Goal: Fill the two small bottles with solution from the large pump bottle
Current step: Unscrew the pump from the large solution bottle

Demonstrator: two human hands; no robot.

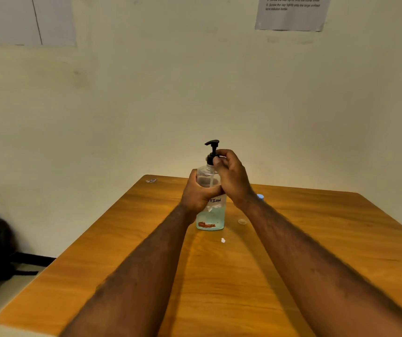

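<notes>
Pump bottle (210, 216): upright on the desk (292, 239), at centre.
Left hand (198, 193): my grip wraps the bottle's middle.
Right hand (231, 177): my grip pinches the black pump collar (210, 159).
Blue cap (260, 197): at 3 o'clock of the bottle, mostly hidden by my wrist.

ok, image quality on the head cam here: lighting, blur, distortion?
Head view: warm, dim light with a yellow cast; soft arm shadows on the table; wide-angle bend at the table edges; wall notice too blurred to read in full; pump bottle fairly sharp, left hand on its body, right hand at the pump collar.
</notes>
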